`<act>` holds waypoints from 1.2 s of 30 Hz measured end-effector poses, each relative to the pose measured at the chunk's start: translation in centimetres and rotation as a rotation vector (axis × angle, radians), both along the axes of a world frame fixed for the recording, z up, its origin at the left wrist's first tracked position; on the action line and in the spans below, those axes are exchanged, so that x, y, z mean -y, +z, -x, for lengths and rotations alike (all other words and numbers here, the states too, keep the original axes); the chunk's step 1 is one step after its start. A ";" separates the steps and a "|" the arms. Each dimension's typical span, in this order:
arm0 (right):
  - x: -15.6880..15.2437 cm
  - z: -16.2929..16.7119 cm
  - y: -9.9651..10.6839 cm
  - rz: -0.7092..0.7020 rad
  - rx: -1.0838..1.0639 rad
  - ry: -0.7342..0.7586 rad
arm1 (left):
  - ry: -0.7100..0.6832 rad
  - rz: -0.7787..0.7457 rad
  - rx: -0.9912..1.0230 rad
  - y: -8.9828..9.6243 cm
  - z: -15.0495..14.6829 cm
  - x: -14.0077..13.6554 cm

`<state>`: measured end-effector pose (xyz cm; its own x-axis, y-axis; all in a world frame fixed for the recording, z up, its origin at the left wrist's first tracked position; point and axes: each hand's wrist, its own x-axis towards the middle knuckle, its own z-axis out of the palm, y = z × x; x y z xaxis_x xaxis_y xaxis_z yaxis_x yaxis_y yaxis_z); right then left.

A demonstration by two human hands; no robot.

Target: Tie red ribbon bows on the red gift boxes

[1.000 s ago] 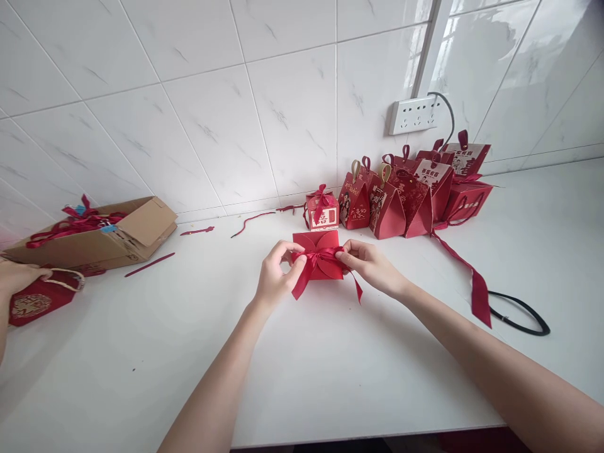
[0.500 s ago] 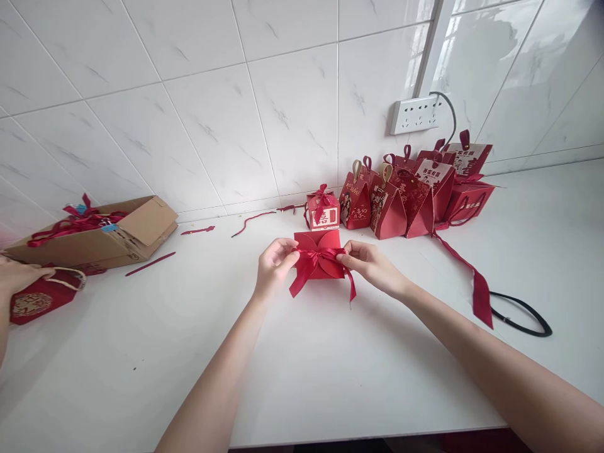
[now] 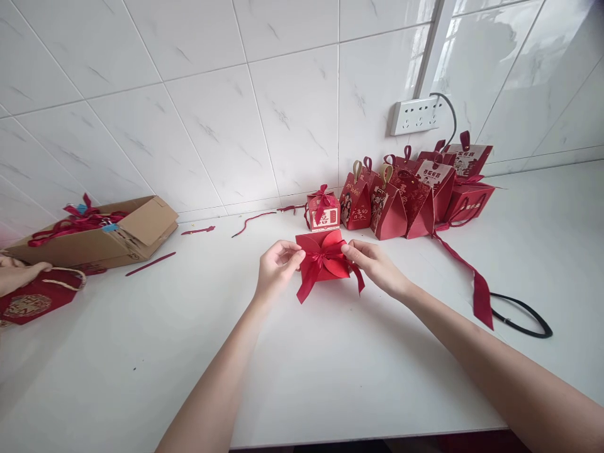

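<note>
Between my two hands is a small red gift box (image 3: 336,269) with curved, petal-like flaps folded over its top. A dark red satin ribbon (image 3: 309,281) is tied round it in a bow, its two tails hanging over the near side. My left hand (image 3: 279,267) is closed at the left side, thumb and fingers pinching the ribbon near the bow's left loop. At the right side, my right hand (image 3: 370,261) pinches the ribbon by the box's edge. Just behind stands a small red and white box (image 3: 324,217) topped with a bow.
Several red gift boxes (image 3: 391,204) stand along the wall at right, below a socket strip (image 3: 418,115). A loose ribbon (image 3: 465,267) and a black cord loop (image 3: 523,314) lie right. At left, another person's hand (image 3: 21,275) touches a red bag (image 3: 44,299) beside a cardboard carton (image 3: 117,242).
The red gift box has shifted slightly right and turned a little clockwise between my hands, its ribbon tails swinging along. At the far left, the other person's hand has moved slightly.
</note>
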<state>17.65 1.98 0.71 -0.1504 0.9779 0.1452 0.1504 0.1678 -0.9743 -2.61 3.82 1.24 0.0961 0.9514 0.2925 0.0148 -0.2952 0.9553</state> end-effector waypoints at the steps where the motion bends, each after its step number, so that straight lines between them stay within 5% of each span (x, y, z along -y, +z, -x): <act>1: 0.0 0.0 0.0 -0.008 0.003 -0.014 | -0.007 -0.005 -0.005 0.0 0.0 0.0; 20: 0.1 0.2 0.0 -0.128 -0.109 -0.064 | -0.046 -0.058 -0.070 0.0 -0.4 0.5; 28: -0.6 -0.1 -0.3 0.039 -0.249 -0.046 | 0.008 -0.051 -0.048 -0.2 -0.4 0.2; 36: -0.6 0.0 -0.6 0.059 -0.220 -0.073 | 0.030 -0.060 -0.080 -0.6 -0.5 -0.1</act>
<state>17.63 2.57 0.13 -0.0496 0.9928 0.1089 -0.0565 0.1061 -0.9927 -2.13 3.94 0.63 0.0933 0.9353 0.3414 0.1001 -0.3500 0.9314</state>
